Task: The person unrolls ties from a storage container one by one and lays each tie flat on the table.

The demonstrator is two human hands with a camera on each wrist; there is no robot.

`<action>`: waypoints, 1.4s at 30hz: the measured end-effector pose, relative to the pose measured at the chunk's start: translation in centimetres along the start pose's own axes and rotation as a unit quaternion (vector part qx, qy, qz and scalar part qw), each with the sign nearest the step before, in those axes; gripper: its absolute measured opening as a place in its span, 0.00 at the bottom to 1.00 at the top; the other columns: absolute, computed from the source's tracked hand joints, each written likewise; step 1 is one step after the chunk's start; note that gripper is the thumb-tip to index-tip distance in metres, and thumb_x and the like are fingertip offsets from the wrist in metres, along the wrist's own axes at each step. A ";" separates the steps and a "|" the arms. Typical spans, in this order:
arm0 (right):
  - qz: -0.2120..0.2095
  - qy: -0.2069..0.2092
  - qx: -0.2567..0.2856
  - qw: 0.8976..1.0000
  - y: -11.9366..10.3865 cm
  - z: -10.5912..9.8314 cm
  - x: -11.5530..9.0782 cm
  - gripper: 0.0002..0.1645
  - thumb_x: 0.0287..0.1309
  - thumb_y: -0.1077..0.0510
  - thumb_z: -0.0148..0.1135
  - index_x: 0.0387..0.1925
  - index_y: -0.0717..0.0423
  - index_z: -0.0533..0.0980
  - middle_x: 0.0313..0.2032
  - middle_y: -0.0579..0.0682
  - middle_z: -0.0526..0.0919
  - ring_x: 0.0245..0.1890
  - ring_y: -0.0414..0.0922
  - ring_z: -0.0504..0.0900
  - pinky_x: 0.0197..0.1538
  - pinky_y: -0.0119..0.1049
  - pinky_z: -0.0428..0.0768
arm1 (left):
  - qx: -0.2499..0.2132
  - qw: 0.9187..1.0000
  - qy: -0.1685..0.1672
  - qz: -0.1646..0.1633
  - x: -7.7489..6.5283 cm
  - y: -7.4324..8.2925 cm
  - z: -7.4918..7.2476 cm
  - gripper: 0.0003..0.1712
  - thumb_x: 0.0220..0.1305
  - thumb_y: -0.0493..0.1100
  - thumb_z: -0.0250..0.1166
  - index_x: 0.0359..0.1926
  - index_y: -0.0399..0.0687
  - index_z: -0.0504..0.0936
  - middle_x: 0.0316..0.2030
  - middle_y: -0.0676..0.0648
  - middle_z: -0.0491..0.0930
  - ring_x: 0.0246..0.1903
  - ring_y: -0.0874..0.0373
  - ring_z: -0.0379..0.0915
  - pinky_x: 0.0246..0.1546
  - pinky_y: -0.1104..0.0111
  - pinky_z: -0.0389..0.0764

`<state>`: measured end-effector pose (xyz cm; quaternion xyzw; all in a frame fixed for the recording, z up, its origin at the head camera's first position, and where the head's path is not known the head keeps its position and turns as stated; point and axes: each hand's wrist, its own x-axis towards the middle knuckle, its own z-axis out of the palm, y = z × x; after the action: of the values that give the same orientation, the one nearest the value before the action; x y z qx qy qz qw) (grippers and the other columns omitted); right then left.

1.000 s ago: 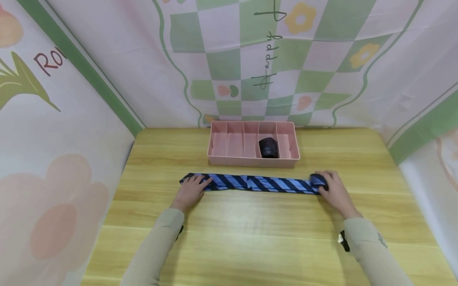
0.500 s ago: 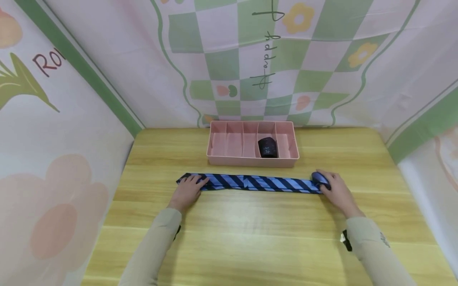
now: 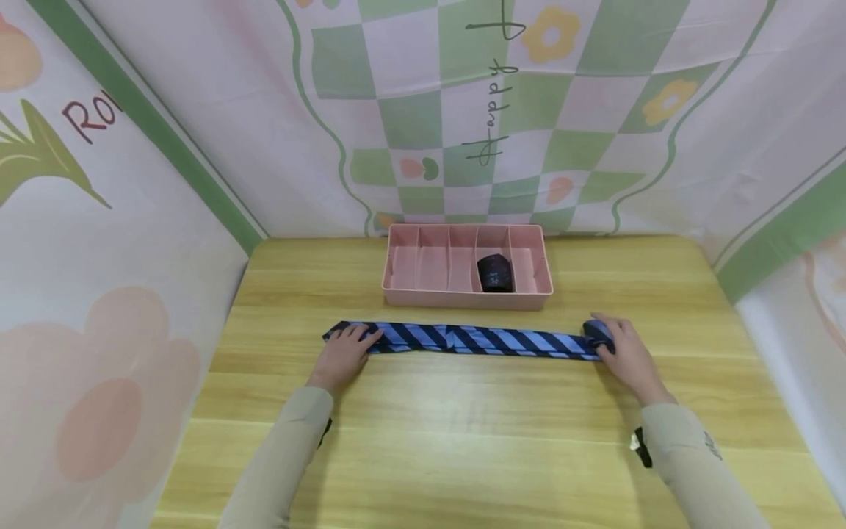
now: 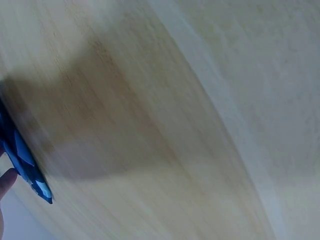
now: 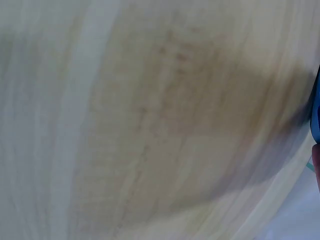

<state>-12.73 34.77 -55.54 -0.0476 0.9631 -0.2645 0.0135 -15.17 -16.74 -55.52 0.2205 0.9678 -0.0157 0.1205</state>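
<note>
A blue necktie [image 3: 489, 339] with dark diagonal stripes lies stretched from left to right across the wooden table, in front of the pink box. My left hand [image 3: 343, 358] rests on its pointed left end, fingers laid over the fabric. That tip of the necktie [image 4: 26, 162] shows at the left edge of the left wrist view, fingertips touching it. At the other end my right hand [image 3: 629, 360] grips the rolled part of the necktie, fingers behind and thumb in front. In the right wrist view only a sliver of the roll and a finger [image 5: 316, 162] appear.
A pink box [image 3: 466, 300] with several compartments stands at the table's back edge. One compartment, second from the right, holds a dark rolled piece [image 3: 495, 273] with small pale marks. Patterned cloth [image 3: 410, 117] hangs behind the table [image 3: 463, 441] and at both sides.
My left hand has shifted slightly left along with the pointed end. My right hand has moved slightly right with the roll, and the flat stretch between them is longer.
</note>
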 end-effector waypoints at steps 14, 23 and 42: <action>-0.004 0.042 0.004 0.999 1.0 0.2 -0.3 0.32 0.53 0.70 0.53 0.62 0.72 0.63 0.59 0.79 0.61 0.57 0.76 0.61 0.56 0.74 0.62 | 0.007 1.000 0.013 0.007 -0.3 -0.4 0.1 0.28 0.72 0.46 0.52 0.71 0.62 0.61 0.67 0.45 0.66 0.67 0.46 0.61 0.68 0.48 0.65; -0.053 0.069 -0.029 0.996 1.3 0.5 -0.2 0.28 0.52 0.75 0.51 0.57 0.62 0.71 0.52 0.80 0.66 0.49 0.75 0.66 0.48 0.72 0.68 | 0.014 1.000 0.013 0.006 -0.4 -0.6 0.1 0.28 0.72 0.47 0.52 0.71 0.62 0.61 0.67 0.45 0.66 0.67 0.46 0.62 0.67 0.48 0.66; 0.034 0.069 0.008 0.997 1.1 0.5 -0.4 0.27 0.60 0.59 0.60 0.54 0.73 0.67 0.57 0.80 0.61 0.55 0.75 0.60 0.53 0.74 0.64 | -0.005 1.000 0.011 -0.018 -0.9 -1.8 0.2 0.28 0.71 0.44 0.53 0.70 0.59 0.63 0.67 0.43 0.66 0.67 0.44 0.62 0.68 0.46 0.65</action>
<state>-12.36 35.52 -56.54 0.0040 0.9605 -0.2747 -0.0433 -15.12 -18.72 -55.54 0.2027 0.9729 -0.0104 0.1108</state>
